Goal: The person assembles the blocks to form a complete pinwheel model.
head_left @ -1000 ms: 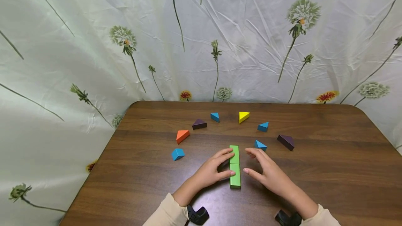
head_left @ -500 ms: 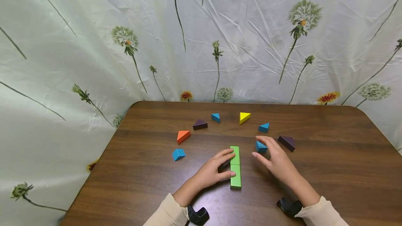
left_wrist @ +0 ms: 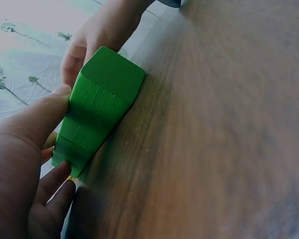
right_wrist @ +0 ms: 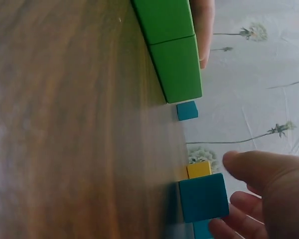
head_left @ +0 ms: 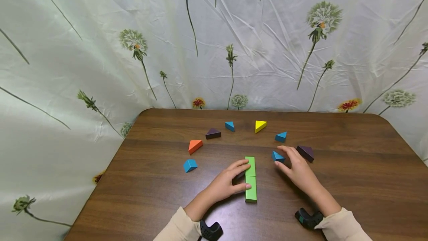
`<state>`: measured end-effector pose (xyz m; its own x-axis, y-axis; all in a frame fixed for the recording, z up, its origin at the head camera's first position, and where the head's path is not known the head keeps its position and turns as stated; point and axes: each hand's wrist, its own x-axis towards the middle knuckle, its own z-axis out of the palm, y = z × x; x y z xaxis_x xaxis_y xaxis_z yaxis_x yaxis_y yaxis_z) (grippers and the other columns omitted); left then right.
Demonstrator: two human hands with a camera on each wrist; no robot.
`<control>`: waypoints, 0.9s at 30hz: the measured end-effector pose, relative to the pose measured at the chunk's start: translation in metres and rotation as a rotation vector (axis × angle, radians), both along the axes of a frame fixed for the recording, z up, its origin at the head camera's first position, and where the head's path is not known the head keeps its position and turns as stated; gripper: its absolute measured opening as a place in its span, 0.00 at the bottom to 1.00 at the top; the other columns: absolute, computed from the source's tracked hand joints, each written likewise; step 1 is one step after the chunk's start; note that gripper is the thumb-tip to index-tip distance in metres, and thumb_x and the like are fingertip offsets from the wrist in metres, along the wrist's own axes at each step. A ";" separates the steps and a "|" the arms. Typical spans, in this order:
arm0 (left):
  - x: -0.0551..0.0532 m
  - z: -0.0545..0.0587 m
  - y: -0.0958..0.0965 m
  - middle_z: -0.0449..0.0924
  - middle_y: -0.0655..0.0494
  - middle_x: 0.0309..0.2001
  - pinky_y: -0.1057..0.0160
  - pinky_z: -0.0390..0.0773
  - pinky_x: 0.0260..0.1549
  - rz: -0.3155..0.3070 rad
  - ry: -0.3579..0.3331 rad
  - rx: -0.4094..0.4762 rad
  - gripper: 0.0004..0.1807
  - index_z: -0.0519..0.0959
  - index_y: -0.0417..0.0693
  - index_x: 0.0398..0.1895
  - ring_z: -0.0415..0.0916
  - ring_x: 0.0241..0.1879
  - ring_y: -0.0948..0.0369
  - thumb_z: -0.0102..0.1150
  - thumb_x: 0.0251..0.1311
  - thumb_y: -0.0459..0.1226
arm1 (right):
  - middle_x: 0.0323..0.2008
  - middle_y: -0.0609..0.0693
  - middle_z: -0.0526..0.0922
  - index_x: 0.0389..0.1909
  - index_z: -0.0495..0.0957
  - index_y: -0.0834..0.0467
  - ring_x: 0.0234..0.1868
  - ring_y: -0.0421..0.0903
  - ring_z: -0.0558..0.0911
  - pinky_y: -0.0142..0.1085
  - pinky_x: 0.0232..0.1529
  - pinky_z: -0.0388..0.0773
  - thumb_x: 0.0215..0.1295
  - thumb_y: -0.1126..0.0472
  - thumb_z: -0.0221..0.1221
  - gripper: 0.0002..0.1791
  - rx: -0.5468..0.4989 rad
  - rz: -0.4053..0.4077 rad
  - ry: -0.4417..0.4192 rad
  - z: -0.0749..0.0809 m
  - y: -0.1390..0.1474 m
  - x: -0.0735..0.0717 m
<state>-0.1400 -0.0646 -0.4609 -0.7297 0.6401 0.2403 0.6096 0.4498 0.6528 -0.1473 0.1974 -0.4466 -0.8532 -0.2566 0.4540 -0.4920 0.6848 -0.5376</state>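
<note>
Two green rectangular blocks lie end to end in a line, the farther one (head_left: 249, 166) against the nearer one (head_left: 250, 189). My left hand (head_left: 224, 182) rests on their left side, its fingers touching the far block and its thumb the near one. In the left wrist view, that thumb lies along the edge of the green block (left_wrist: 97, 104). My right hand (head_left: 301, 170) is spread beside a blue triangular block (head_left: 277, 156), thumb on the near side and fingers beyond. In the right wrist view, a gap shows between the thumb and this blue block (right_wrist: 204, 198).
Around the green blocks, in an arc, lie blue (head_left: 190, 165), orange (head_left: 195, 146), dark purple (head_left: 213, 134), blue (head_left: 229, 126), yellow (head_left: 260, 126), blue (head_left: 281, 137) and dark purple (head_left: 305, 153) blocks. A floral curtain (head_left: 267, 47) hangs behind the wooden table (head_left: 354, 174).
My right hand has moved away from the green blocks, to the right, and come round the near blue triangular block. The left hand has stayed on the green blocks.
</note>
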 end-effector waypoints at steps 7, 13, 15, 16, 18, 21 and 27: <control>0.000 0.000 0.000 0.55 0.59 0.65 0.57 0.61 0.56 -0.001 -0.005 0.005 0.32 0.64 0.48 0.63 0.53 0.63 0.62 0.55 0.57 0.51 | 0.44 0.58 0.72 0.51 0.68 0.67 0.35 0.46 0.74 0.35 0.31 0.76 0.48 0.73 0.65 0.27 -0.015 -0.006 -0.029 -0.004 0.001 -0.001; 0.001 0.000 0.000 0.55 0.60 0.65 0.57 0.61 0.56 0.000 -0.010 0.007 0.32 0.64 0.49 0.63 0.53 0.63 0.62 0.55 0.57 0.51 | 0.43 0.58 0.70 0.52 0.67 0.68 0.30 0.42 0.72 0.31 0.29 0.75 0.45 0.74 0.66 0.30 -0.031 0.017 -0.050 -0.007 0.000 -0.002; 0.001 0.000 0.000 0.55 0.60 0.65 0.57 0.61 0.56 0.001 -0.009 0.007 0.32 0.64 0.49 0.63 0.53 0.63 0.62 0.55 0.57 0.51 | 0.44 0.59 0.69 0.53 0.66 0.69 0.30 0.43 0.72 0.31 0.29 0.75 0.45 0.74 0.66 0.31 -0.037 0.026 -0.066 -0.006 0.000 -0.002; 0.000 0.000 0.000 0.55 0.60 0.65 0.57 0.61 0.56 0.001 -0.009 0.006 0.32 0.64 0.49 0.63 0.53 0.63 0.62 0.55 0.57 0.51 | 0.44 0.59 0.68 0.53 0.66 0.69 0.30 0.43 0.72 0.32 0.29 0.75 0.46 0.74 0.66 0.31 -0.039 0.030 -0.077 -0.006 0.000 -0.002; 0.000 0.000 0.000 0.55 0.60 0.65 0.57 0.61 0.56 0.001 -0.008 0.006 0.32 0.64 0.49 0.63 0.53 0.63 0.62 0.55 0.57 0.51 | 0.46 0.60 0.68 0.55 0.65 0.69 0.31 0.43 0.72 0.32 0.30 0.75 0.47 0.73 0.65 0.32 -0.040 0.035 -0.104 -0.006 0.001 -0.003; 0.000 -0.001 0.000 0.55 0.60 0.65 0.57 0.61 0.56 0.003 -0.006 0.005 0.32 0.64 0.49 0.63 0.53 0.63 0.62 0.55 0.57 0.51 | 0.48 0.60 0.67 0.56 0.63 0.69 0.33 0.44 0.72 0.32 0.31 0.75 0.48 0.71 0.65 0.33 -0.043 0.047 -0.157 -0.006 0.003 -0.005; 0.000 -0.001 0.000 0.55 0.61 0.65 0.57 0.61 0.56 0.005 -0.007 0.001 0.32 0.64 0.50 0.63 0.53 0.63 0.62 0.54 0.57 0.52 | 0.44 0.58 0.69 0.57 0.63 0.69 0.34 0.44 0.73 0.33 0.33 0.75 0.51 0.70 0.64 0.32 -0.057 0.056 -0.239 -0.007 0.007 -0.008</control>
<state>-0.1400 -0.0645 -0.4624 -0.7343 0.6364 0.2362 0.6029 0.4516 0.6577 -0.1555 0.2040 -0.4537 -0.9232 -0.2867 0.2561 -0.3828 0.6254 -0.6799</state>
